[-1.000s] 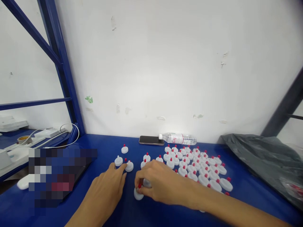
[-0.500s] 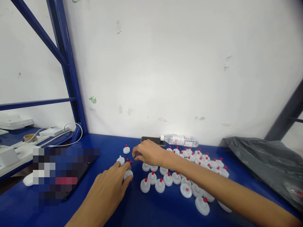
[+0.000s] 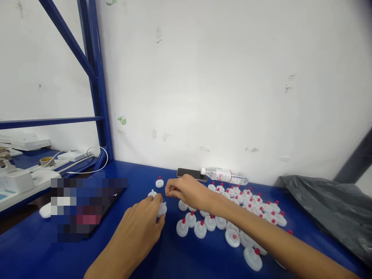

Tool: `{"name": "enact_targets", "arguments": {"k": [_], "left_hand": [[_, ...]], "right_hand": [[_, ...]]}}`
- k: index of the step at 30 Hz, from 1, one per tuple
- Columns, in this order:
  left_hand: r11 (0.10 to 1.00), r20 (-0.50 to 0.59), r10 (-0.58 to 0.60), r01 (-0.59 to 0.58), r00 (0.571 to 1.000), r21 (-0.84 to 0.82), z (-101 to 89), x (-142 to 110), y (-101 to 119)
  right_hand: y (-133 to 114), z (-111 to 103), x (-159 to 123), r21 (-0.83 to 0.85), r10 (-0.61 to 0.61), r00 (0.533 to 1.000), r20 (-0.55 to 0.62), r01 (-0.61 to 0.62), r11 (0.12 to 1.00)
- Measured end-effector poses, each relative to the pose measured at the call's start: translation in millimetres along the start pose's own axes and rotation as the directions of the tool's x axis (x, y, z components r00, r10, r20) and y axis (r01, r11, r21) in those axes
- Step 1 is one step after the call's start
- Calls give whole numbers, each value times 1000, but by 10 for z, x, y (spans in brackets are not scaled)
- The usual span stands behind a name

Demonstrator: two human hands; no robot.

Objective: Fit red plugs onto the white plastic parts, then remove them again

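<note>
left hand: while its forearm slants up from the lower left, the left hand (image 3: pixel 142 221) bends thumb and forefinger around a small white piece (image 3: pixel 162 209), a hold that looks light and steadying.

small white piece: it sits between thumb and fingers above the blue table (image 3: pixel 162 259), partly hidden; i cannot make out a red tip on it.

step in hand: judged from the pose, one piece is being steadied while the other hand works close by; the next move seems to call for a fine, exact fingertip pinch.

right hand: just beyond the left, the right hand (image 3: pixel 188 190) hangs palm down, fingertips bunched; i cannot tell whether they meet or pinch anything.

red-tipped crowd: to the right, many white pieces (image 3: pixel 182 228) spread under and past the right forearm, most upright, a near piece (image 3: pixel 252 259) tilted.

pieces set apart: past the left fingers stands a bare-spouted piece (image 3: pixel 152 193); behind it, a lone red-tipped piece (image 3: pixel 159 183).

dark bag: at the far right a slack grey plastic bag (image 3: pixel 325 209), contents hidden.

phone and bottle: along the wall (image 3: pixel 188 77), a dark phone (image 3: pixel 186 173) and a clear bottle (image 3: pixel 226 176) on its side, white cap on; i cannot tell whether it holds liquid.
</note>
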State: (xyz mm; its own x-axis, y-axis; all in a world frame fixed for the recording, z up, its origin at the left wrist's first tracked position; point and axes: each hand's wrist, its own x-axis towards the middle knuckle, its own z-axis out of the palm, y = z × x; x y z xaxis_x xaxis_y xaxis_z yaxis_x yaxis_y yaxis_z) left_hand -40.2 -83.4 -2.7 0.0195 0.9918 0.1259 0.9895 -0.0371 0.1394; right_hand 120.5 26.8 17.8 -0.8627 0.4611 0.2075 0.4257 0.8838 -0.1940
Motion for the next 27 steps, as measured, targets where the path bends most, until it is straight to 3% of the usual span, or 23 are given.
{"name": "enact_targets", "arguments": {"k": [3,10,16,27], "left_hand": [[1000,-68,13,-13,998,4,6,12,34],[1000,-159,29,-29,987,-2,6,41,43],[997,-175,67,-73,982,-31,-5,65,22],[989,-216,76,-101,973,-111,2,54,38]], "right_hand": [[-140,-142,-197,170,86,987,-135,-63,983],[-230,-127,-339,108,132,979,-155,-116,987],[-202,-160,-338,331,174,972,-158,-114,937],[-143,-185,-345,457,265,922,-282,-113,882]]}}
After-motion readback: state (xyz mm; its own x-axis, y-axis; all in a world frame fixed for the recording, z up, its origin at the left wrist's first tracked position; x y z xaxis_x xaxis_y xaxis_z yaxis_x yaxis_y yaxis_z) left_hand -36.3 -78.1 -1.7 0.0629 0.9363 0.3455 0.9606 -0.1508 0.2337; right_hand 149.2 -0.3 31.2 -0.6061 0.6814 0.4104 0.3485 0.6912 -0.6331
